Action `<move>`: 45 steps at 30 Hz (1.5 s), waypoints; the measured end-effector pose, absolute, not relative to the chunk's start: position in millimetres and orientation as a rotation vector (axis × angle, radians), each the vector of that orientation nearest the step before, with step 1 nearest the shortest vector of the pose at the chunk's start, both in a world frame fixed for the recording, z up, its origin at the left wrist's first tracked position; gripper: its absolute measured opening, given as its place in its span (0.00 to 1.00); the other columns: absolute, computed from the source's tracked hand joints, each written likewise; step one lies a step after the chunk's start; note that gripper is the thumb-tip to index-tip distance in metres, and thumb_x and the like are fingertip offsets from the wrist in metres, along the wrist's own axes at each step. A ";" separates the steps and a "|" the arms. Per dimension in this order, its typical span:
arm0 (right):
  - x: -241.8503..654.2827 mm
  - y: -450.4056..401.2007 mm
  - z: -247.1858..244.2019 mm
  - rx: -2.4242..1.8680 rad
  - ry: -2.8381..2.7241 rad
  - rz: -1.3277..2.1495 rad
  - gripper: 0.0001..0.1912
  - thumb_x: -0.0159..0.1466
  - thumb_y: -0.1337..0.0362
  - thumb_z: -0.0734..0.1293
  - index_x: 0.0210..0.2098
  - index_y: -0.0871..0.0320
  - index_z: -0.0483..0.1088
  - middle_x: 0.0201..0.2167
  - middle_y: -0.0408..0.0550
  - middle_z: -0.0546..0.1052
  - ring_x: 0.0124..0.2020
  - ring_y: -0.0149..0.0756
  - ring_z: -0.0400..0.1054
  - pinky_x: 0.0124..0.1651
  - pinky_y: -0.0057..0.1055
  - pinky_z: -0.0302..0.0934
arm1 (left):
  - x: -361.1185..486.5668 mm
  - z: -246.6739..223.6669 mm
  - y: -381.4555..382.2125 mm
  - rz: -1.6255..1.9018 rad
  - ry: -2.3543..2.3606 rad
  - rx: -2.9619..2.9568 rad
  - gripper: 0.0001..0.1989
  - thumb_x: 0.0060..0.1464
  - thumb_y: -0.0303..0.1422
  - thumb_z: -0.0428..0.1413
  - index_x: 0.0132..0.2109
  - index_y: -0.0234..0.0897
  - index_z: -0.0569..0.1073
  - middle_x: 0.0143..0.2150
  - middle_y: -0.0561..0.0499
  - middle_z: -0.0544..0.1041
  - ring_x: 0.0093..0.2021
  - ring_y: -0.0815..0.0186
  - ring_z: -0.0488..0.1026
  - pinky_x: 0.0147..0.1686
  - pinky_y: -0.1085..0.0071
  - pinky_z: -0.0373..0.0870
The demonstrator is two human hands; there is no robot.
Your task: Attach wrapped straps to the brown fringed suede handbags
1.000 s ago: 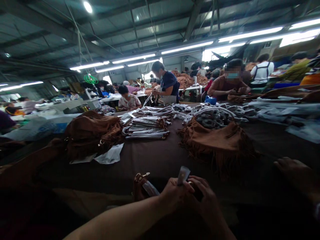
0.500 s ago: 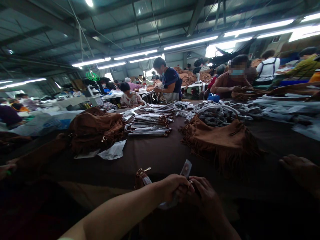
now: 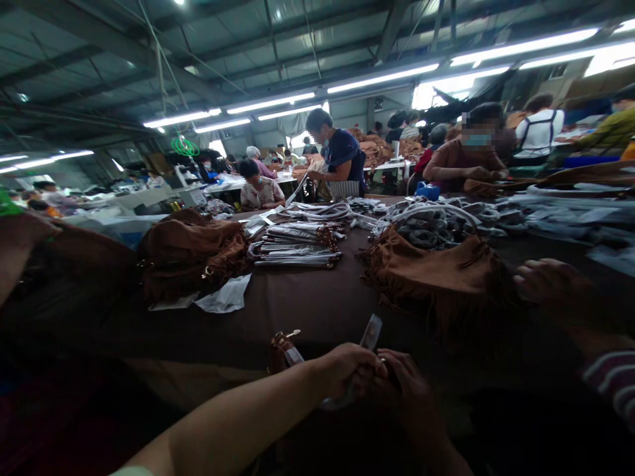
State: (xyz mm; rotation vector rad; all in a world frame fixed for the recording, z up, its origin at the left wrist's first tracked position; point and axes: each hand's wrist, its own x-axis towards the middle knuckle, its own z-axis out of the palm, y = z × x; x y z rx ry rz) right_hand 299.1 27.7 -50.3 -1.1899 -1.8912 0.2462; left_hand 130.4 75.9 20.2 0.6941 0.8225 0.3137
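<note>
My left hand (image 3: pixel 344 371) is closed around a plastic-wrapped strap (image 3: pixel 371 332), whose clear-covered end sticks up past my knuckles. Against it, my right hand (image 3: pixel 404 380) has its fingers bent in, pinching the same strap where a small shiny metal bit shows between the two hands. A brown strap end with a gold clasp (image 3: pixel 282 340) lies left of my left wrist, partly behind the forearm. Below the hands it is too dark to see what hangs there.
Ahead on the dark table (image 3: pixel 278 297) lie a pile of brown bags (image 3: pixel 193 251), stacked wrapped straps (image 3: pixel 297 244) and a fringed brown bag (image 3: pixel 436 268). A co-worker's hand (image 3: pixel 553 284) reaches in from the right. Another person's arm (image 3: pixel 20 244) is at far left.
The co-worker's hand at right has moved up and inward to the fringed bag. At far left another person's arm has risen. My hands stay almost in place on the strap.
</note>
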 end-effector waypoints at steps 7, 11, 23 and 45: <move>294.9 25.3 -50.1 -1.383 -1.706 0.284 0.20 0.64 0.56 0.63 0.53 0.56 0.64 0.50 0.54 0.72 0.50 0.46 0.68 0.49 0.44 0.67 | 135.0 23.9 71.4 0.501 0.737 0.722 0.12 0.45 0.35 0.61 0.36 0.30 0.75 0.17 0.62 0.53 0.16 0.79 0.46 0.17 0.80 0.47; 295.0 25.9 -42.6 -1.367 -1.723 0.334 0.20 0.64 0.55 0.64 0.53 0.55 0.65 0.50 0.53 0.73 0.50 0.45 0.68 0.50 0.44 0.67 | 136.4 4.5 63.4 0.759 0.741 0.949 0.20 0.44 0.43 0.64 0.35 0.29 0.76 0.18 0.59 0.60 0.17 0.78 0.52 0.19 0.78 0.49; 305.8 32.0 -47.7 -1.222 -1.867 0.292 0.14 0.66 0.58 0.60 0.50 0.53 0.68 0.48 0.53 0.73 0.47 0.42 0.71 0.47 0.40 0.70 | 126.8 11.2 66.6 0.595 0.723 1.052 0.20 0.42 0.44 0.64 0.33 0.28 0.76 0.18 0.58 0.62 0.17 0.78 0.53 0.18 0.78 0.48; 308.6 22.1 -12.0 -1.079 -1.872 0.785 0.13 0.64 0.63 0.62 0.48 0.53 0.69 0.47 0.51 0.75 0.46 0.41 0.71 0.46 0.34 0.68 | 129.4 53.1 93.3 -0.012 0.760 0.818 0.13 0.49 0.38 0.59 0.30 0.28 0.75 0.16 0.61 0.51 0.15 0.78 0.46 0.18 0.79 0.51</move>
